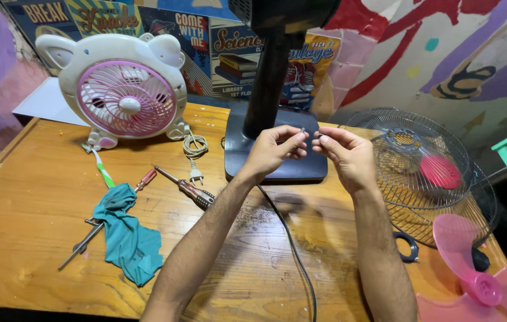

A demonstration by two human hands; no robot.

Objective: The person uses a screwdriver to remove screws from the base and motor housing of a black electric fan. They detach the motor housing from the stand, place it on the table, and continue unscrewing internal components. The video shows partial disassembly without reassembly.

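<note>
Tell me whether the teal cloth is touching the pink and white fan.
Apart. The head view shows bare wooden table between the teal cloth and the pink and white fan.

A tiny dark metal part (303,130), maybe a screw, is sitting pinched between fingertips, in front of the dark fan base (277,162).

Our left hand (274,149) and right hand (343,152) meet fingertip to fingertip, pinching a tiny metal piece (303,130) above a dark fan base (277,161) on the wooden desk (27,203). Screwdrivers (192,191) lie left.
</note>
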